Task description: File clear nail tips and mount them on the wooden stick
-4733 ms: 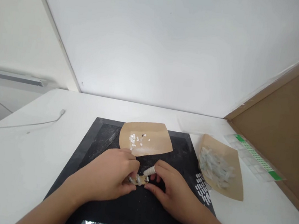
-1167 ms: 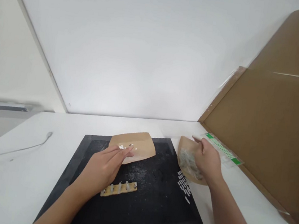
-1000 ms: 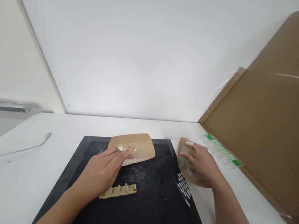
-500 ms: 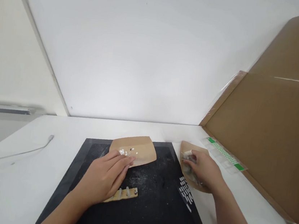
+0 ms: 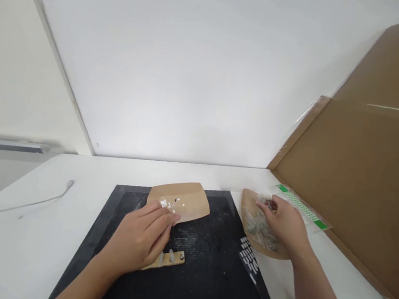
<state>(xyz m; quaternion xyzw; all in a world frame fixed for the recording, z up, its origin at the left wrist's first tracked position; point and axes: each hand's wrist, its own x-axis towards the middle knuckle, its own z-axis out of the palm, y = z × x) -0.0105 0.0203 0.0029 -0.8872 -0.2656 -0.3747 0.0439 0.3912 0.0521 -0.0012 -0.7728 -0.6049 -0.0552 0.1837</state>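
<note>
My left hand (image 5: 145, 232) rests above the black mat, its fingers pressed together. Its fingertips are at the near edge of a brown paper sheet (image 5: 193, 199) that carries small white flakes (image 5: 164, 204); whatever they grip is hidden. Partly beneath this hand lies a yellow strip (image 5: 177, 258) with pale translucent pieces across it and a shiny round bit at its right end. My right hand (image 5: 285, 223) is closed in a pinch on a small white piece (image 5: 264, 196). Below it, a second brown sheet (image 5: 247, 204) bears a heap of clear plastic-looking pieces (image 5: 262, 230).
A black mat (image 5: 204, 286) lies on the white table (image 5: 1, 251). Rows of small whitish strips (image 5: 249, 255) sit at its right edge. Farther right are a clear strip with green ends (image 5: 301, 205) and a cardboard panel (image 5: 369, 190). A white cable (image 5: 43, 202) lies left.
My right hand has moved right and slightly up with the white piece, uncovering more of the clear heap. My left hand stays almost in place.
</note>
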